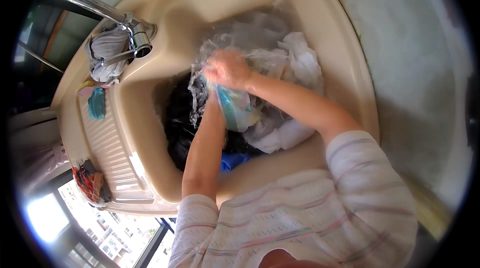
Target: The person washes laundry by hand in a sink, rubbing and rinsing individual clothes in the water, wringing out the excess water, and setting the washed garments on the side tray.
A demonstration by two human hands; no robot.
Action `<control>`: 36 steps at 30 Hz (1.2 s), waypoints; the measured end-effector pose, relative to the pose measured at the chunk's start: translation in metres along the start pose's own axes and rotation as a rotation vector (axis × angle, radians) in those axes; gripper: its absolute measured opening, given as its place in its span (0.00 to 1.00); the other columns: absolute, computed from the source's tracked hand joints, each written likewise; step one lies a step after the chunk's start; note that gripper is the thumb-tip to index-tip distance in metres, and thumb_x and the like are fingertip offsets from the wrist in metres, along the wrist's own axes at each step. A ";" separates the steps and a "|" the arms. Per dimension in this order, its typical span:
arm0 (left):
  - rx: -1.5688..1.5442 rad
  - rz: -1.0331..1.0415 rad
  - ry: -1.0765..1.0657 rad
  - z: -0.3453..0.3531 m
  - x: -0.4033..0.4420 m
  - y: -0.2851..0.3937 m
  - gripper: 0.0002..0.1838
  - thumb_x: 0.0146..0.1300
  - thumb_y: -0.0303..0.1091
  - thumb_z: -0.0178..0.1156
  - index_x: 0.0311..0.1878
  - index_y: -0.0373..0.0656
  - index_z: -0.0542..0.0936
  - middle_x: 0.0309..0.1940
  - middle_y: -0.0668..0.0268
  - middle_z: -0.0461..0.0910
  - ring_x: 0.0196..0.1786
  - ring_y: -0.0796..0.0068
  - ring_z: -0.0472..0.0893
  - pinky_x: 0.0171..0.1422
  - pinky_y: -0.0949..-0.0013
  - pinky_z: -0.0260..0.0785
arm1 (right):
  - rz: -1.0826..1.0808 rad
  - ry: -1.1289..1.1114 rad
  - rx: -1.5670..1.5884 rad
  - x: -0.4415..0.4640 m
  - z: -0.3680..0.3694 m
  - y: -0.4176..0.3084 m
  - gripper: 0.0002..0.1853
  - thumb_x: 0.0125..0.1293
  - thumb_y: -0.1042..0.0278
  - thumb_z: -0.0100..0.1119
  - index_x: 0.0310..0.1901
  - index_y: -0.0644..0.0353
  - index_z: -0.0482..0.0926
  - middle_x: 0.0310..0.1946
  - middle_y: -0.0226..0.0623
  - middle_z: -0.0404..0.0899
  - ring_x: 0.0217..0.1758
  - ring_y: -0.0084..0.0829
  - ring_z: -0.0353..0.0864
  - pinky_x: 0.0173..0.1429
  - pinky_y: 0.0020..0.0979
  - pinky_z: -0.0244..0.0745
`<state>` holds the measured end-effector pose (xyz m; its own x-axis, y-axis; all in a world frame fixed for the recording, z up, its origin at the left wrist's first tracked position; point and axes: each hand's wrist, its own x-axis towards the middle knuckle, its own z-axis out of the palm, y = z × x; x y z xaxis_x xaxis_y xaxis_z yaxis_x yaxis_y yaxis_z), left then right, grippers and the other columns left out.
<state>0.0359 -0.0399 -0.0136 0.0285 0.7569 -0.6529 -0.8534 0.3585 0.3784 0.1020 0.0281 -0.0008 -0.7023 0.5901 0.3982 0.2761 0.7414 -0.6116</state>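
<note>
Two bare hands at work over a beige sink (345,53), seen from above. The right hand (232,69), reaching in from the right of the frame, lies slightly above the centre; its fingers are curled closed on a patterned cloth (235,107) of teal, white and pale tones. The left hand (211,74), at the end of the forearm rising from the lower centre, meets the right at the cloth's upper end; motion blur and overlap conceal its fingers, so whether it is open or closed cannot be told. The patterned cloth hangs below the joined hands, near the centre of the frame, between the two forearms. Splashing water (197,100) surrounds the hands at their left and upper edges.

In the basin, black cloth (179,130) lies to the left of the hands, white cloth (305,63) to the right, and a piece of blue cloth (233,161) below, beside the left forearm. A chrome faucet (136,29) stands at the upper left, with grey cloth (106,50) beside it. A small teal cloth (96,103) rests at the upper end of the ribbed ledge (111,143), left of the basin; red-patterned cloth (87,182) lies at its lower end.
</note>
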 end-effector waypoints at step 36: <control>0.545 0.644 0.184 0.008 -0.031 0.060 0.24 0.54 0.43 0.62 0.48 0.35 0.74 0.33 0.65 0.78 0.34 0.76 0.76 0.39 0.73 0.70 | 0.606 -0.166 -0.341 0.062 -0.122 0.128 0.25 0.50 0.36 0.56 0.33 0.52 0.81 0.25 0.37 0.80 0.28 0.37 0.79 0.36 0.34 0.72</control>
<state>-0.0120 -0.0379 0.0342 -0.4998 0.8193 -0.2810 -0.3044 0.1376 0.9426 0.1737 0.1986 0.0294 -0.4438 0.8934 -0.0698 0.8202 0.3736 -0.4333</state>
